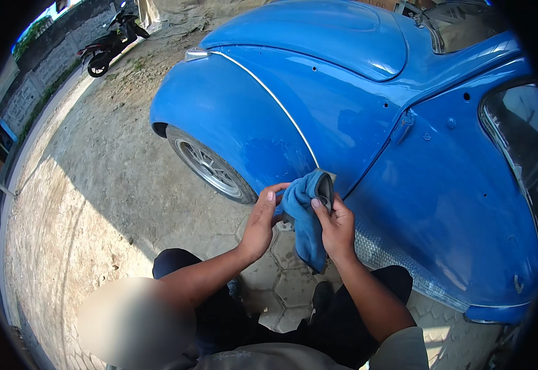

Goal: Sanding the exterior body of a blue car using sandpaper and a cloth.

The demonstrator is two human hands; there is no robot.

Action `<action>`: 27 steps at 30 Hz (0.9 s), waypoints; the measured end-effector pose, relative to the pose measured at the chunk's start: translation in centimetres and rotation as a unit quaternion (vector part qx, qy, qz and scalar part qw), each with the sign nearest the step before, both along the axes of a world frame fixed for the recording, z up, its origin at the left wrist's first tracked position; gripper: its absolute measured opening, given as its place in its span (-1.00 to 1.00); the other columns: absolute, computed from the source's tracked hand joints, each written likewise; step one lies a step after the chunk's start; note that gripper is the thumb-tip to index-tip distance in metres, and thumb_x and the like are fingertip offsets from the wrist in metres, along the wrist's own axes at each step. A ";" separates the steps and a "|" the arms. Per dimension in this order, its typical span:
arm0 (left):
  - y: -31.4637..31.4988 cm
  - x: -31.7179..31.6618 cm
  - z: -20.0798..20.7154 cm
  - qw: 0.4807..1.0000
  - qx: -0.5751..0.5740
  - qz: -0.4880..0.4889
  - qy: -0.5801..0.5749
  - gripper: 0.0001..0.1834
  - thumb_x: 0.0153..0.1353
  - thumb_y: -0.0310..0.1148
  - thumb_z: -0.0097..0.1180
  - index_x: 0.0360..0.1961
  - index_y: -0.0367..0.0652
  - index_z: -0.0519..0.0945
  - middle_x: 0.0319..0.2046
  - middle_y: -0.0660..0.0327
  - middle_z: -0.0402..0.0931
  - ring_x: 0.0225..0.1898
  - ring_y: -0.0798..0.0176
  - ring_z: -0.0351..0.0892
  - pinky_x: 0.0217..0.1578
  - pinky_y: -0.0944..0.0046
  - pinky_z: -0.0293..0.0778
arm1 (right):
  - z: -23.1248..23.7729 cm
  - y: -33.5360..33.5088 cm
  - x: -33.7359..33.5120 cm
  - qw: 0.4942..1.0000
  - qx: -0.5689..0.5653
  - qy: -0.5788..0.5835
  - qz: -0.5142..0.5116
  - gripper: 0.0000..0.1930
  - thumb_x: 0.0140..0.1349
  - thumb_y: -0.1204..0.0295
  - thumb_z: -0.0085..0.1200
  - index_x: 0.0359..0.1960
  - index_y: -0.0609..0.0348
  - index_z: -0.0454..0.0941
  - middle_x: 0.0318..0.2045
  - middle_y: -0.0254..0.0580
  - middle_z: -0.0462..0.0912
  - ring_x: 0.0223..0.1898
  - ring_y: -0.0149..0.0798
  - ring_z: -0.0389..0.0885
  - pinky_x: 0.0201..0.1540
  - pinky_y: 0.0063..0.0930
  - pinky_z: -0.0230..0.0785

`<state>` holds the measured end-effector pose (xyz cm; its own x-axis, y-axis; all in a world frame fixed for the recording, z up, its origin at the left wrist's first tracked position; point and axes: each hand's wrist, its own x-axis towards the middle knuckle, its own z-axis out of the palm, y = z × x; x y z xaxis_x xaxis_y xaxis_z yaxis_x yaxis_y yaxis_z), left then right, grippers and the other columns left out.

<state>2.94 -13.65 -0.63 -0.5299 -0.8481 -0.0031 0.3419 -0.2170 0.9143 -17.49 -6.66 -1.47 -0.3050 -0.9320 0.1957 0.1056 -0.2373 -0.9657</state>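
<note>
Between my hands, in front of the car's lower side, hangs a bunched blue cloth (306, 216) with a dark edge and a grey inner side at its folded top. My right hand (338, 229) grips its right side, thumb on the front by the fold. At the left side of the cloth is my left hand (260, 223), its fingers curled against it and partly hidden behind; its thumb stands free of the fabric. Just beyond is the rounded fender (220, 102) of a blue car (429, 185), with a duller patch low on the fender.
A wheel (206, 161) with a silver rim sits under the fender. Silvery textured sheeting (398, 262) covers the running board. My knees are bent above hexagonal paving (295, 287). A motorbike (110, 43) stands far left near a wall. A blurred oval hides the lower left.
</note>
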 end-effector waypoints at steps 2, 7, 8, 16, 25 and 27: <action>1.7 -0.7 0.1 0.999 -0.021 -0.038 -0.015 -0.39 0.89 -0.34 0.26 0.79 -0.08 0.36 0.58 0.15 0.51 0.64 0.25 0.49 0.58 0.06 0.52 | 0.6 0.1 0.2 1.000 -0.012 -0.015 -0.006 -0.73 0.85 0.40 0.34 0.37 0.31 0.79 0.17 -0.35 0.80 0.22 -0.51 0.71 0.38 -0.45 0.56; 1.9 -2.0 -1.8 0.998 0.043 0.001 -0.047 -0.48 0.86 -0.51 0.14 0.71 -0.11 0.39 0.49 0.19 0.58 0.50 0.26 0.61 0.53 0.12 0.56 | 3.8 0.1 -1.8 0.994 -0.033 0.106 0.006 -0.64 0.81 0.38 0.38 0.45 0.36 0.76 0.17 -0.26 0.66 0.12 -0.41 0.73 0.28 -0.42 0.54; 1.1 -1.7 -2.3 0.998 0.056 0.020 -0.012 -0.42 0.81 -0.62 0.03 0.73 -0.05 0.40 0.41 0.22 0.62 0.36 0.35 0.67 0.38 0.21 0.67 | 4.9 0.4 -3.3 0.995 -0.012 0.097 -0.011 -0.64 0.80 0.38 0.40 0.44 0.35 0.77 0.15 -0.26 0.67 0.09 -0.40 0.73 0.25 -0.42 0.55; -5.3 1.9 -2.4 0.999 0.036 0.018 -0.034 -0.50 0.76 -0.29 0.29 0.59 -0.20 0.63 0.42 0.17 0.74 0.45 0.15 0.70 0.54 -0.02 0.52 | 7.2 16.3 -15.0 0.884 -0.037 0.328 -0.330 -0.82 0.61 0.57 0.53 0.12 0.19 0.81 0.09 -0.22 0.77 0.04 -0.34 0.79 0.12 -0.43 0.61; -11.5 10.6 1.9 0.957 -0.128 0.083 -0.248 -0.23 0.87 0.06 0.29 0.78 -0.31 0.55 0.64 0.06 0.65 0.63 0.16 0.59 0.70 0.03 0.34 | -12.6 48.2 -19.8 0.688 0.385 0.247 -0.562 -0.21 0.41 0.62 0.57 0.64 0.10 0.49 -0.08 0.06 0.91 -0.03 -0.03 0.97 0.13 -0.16 0.78; -10.9 15.8 6.1 0.949 -0.107 0.071 -0.287 -0.14 0.86 0.12 0.28 0.83 -0.33 0.48 0.73 -0.01 0.55 0.73 0.04 0.48 0.77 -0.04 0.25 | -17.6 54.0 -19.6 0.634 0.500 0.234 -0.542 -0.31 0.40 0.49 0.62 0.51 0.10 0.56 0.04 0.18 0.96 0.09 0.21 1.01 0.18 0.04 0.80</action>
